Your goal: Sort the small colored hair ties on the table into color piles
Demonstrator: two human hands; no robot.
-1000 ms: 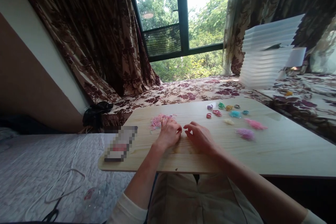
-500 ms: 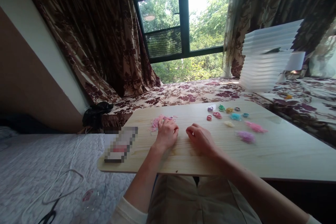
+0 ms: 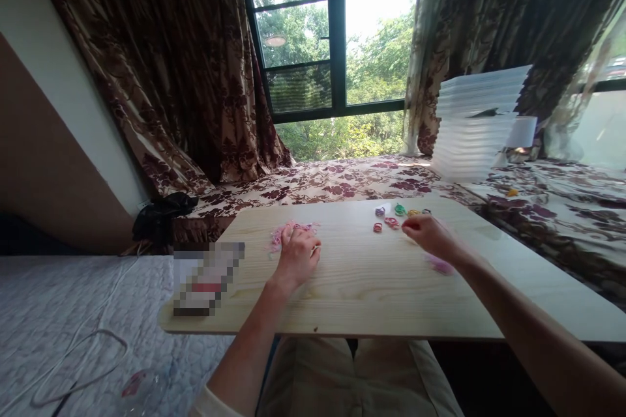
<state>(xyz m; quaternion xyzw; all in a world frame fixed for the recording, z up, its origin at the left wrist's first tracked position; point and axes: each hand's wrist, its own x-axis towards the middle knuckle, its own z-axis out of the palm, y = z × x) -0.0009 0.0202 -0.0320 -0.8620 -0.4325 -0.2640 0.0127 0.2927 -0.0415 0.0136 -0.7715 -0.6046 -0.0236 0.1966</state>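
Note:
My left hand [image 3: 297,255] rests on the table at the near edge of a loose pile of pink elastic bands [image 3: 278,234]. Its fingers are curled and its thumb meets the index finger; any small item between them is too tiny to name. Over the groups of coloured bands hovers my right hand [image 3: 430,236], fingertips pinched together, their contents hidden. Beside those fingertips lie a red-pink bundle [image 3: 391,222], a small red bundle [image 3: 377,227], a purple one [image 3: 380,212] and a green one [image 3: 400,209]. A lilac bunch [image 3: 440,264] shows below my right wrist.
The pale wooden table [image 3: 342,300] spans my lap. A pixelated flat object [image 3: 208,280] lies at its left side. White foam sheets [image 3: 469,130] are stacked on the flowered window ledge [image 3: 337,179]. A cable [image 3: 102,332] crosses the quilted bed at left.
My right hand has moved right and forward, from the table's middle to over the coloured bundles, covering some of them. My left hand stays by the pink pile. The view has shifted slightly.

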